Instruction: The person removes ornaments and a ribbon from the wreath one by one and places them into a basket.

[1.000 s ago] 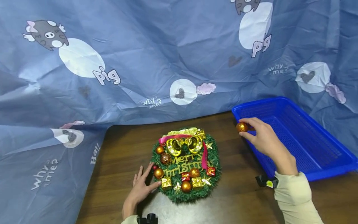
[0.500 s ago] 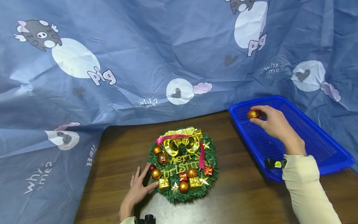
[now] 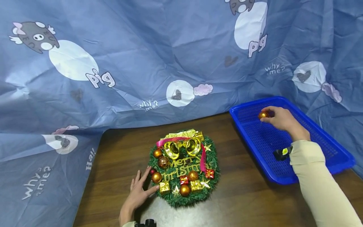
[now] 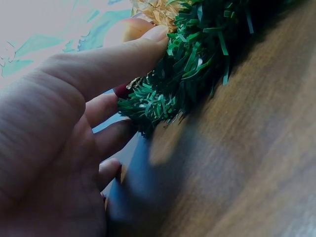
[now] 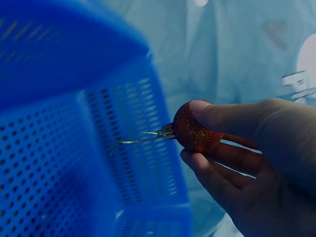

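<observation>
In the head view my right hand (image 3: 285, 122) pinches an orange glittery Christmas ball (image 3: 263, 115) between thumb and fingertips, over the far part of a blue plastic basket (image 3: 250, 143). From the ball's metal cap a thin gold string (image 5: 136, 141) sticks out toward the basket wall in the right wrist view. My left hand (image 3: 137, 193) touches the left edge of a green Christmas wreath (image 3: 185, 201), fingers spread along its side. In the left wrist view the thumb (image 4: 118, 61) lies on the wreath's edge, by a gold ornament.
The wreath carries gold bells (image 3: 193, 146), a pink ribbon (image 3: 203, 159), gold "Merry Christmas" letters, balls, stars and small gift boxes. It lies on a brown wooden table (image 3: 227, 201). A blue patterned cloth (image 3: 141, 56) hangs behind the table and down its left side.
My right hand has carried the orange ball rightward and away from me, from beside the basket's left rim to over its inside. The left hand stays at the wreath's edge.
</observation>
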Tool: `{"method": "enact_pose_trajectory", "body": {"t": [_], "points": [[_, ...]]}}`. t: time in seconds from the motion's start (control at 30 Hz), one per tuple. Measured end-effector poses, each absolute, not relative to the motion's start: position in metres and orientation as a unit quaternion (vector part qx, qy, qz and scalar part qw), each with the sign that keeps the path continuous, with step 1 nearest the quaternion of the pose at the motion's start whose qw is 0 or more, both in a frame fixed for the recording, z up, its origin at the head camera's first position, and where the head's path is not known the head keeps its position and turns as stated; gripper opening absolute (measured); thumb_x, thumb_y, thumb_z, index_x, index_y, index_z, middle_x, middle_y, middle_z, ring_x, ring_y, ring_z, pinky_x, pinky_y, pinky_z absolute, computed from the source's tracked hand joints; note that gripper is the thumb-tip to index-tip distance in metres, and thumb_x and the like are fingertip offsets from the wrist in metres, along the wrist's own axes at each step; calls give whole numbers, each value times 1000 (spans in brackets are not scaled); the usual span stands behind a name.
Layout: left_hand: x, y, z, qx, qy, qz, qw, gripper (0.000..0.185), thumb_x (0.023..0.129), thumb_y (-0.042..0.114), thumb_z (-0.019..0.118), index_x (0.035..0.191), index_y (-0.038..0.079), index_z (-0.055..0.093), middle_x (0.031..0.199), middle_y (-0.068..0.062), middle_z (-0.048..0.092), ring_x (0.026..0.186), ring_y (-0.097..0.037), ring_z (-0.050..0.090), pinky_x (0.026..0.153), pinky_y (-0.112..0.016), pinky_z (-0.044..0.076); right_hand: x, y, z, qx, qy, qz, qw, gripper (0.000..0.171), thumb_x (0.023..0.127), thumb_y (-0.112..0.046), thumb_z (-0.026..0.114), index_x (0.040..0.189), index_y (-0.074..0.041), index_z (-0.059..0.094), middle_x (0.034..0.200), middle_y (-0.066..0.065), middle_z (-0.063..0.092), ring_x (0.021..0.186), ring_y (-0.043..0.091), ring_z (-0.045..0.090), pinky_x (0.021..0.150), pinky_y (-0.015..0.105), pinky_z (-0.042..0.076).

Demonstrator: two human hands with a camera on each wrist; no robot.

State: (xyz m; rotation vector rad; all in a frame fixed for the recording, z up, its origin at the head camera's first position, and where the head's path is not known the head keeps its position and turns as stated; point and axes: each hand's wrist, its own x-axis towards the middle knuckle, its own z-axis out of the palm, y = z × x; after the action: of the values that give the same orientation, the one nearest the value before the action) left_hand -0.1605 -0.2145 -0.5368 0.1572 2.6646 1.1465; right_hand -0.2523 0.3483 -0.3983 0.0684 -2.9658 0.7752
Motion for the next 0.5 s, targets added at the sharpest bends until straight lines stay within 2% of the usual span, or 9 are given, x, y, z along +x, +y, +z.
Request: {"method": "enact_pose_trajectory", "body": {"t": [0.17,0.5], "points": [[-159,-215,-539,53,910,394,114,88,81,45,72,153,28,24,160,-15,15,147,-41,-3,114,-62,-10,-264,359,-415,22,-971,238,-17,44,87,-23,66,118,7,57,111,33,60,105,50,53,90,61,39],[-159,-215,-540,56,909,401,102,88,80,43,73,152,25,25,159,-13,19,147,-40,0,114,-60,-10,-268,371,-442,27,-967,233,-100,42,85,-18,67,109,15,57,104,32,62,100,48,56,87,56,44]]}}
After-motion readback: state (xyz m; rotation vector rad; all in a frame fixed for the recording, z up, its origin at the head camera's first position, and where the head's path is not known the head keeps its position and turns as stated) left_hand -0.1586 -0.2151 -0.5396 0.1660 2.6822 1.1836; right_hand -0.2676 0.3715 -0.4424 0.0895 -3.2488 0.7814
